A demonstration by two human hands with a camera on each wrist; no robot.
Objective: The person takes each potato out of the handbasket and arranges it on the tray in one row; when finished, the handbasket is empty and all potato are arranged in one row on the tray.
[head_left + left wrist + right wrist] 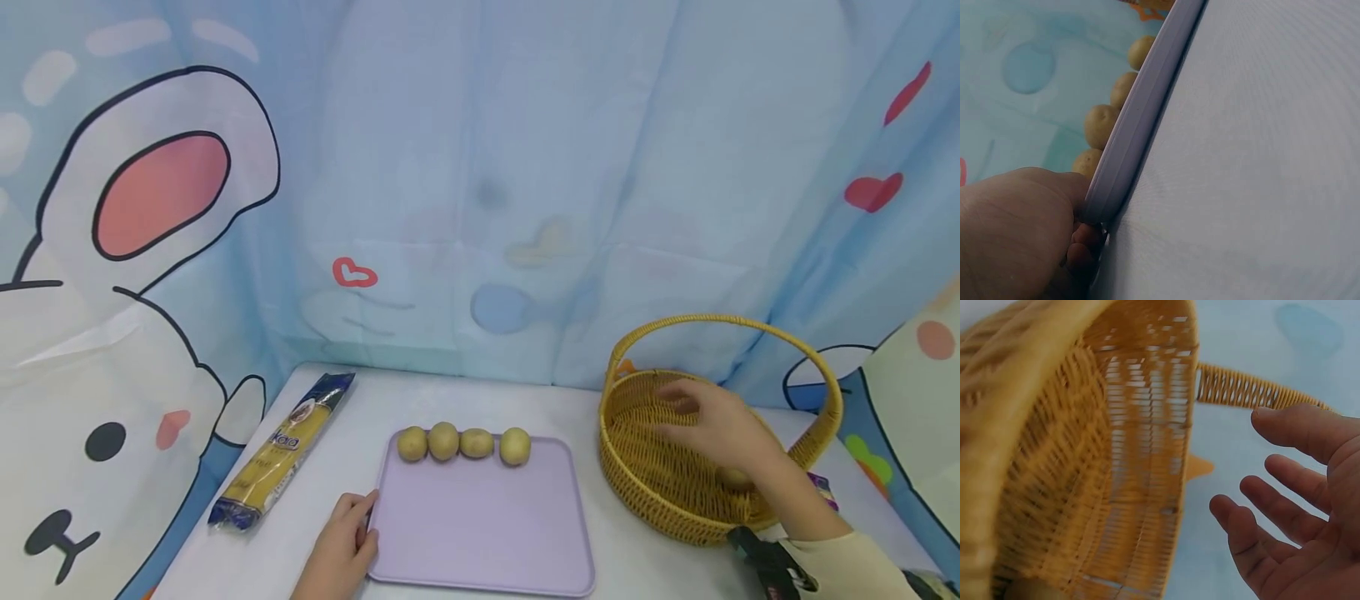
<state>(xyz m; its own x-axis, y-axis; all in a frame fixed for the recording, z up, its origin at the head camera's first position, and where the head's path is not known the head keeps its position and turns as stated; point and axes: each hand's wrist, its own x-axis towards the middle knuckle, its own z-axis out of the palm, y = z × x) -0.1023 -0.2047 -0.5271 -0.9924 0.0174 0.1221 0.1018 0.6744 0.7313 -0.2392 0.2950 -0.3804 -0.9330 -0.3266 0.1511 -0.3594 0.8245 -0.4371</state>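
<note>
A lavender tray point(480, 525) lies on the white table with several small potatoes point(463, 443) in a row along its far edge. My left hand point(341, 542) grips the tray's left front rim point(1141, 119), fingers curled under the edge point(1082, 240), with the potatoes point(1102, 124) beyond. My right hand point(705, 421) hovers inside the yellow wicker basket point(652, 483) with fingers spread point(1260, 506) and nothing in it. One potato point(733, 477) lies on the basket floor below that hand, seen also as a potato point(1029, 590) under the woven wall point(1085, 456).
A long packet of spaghetti point(281, 450) lies to the left of the tray. A cartoon-print curtain point(480, 208) closes off the back and sides. A small purple packet point(821, 486) peeks out right of the basket, whose tall handle point(750, 325) arches over it.
</note>
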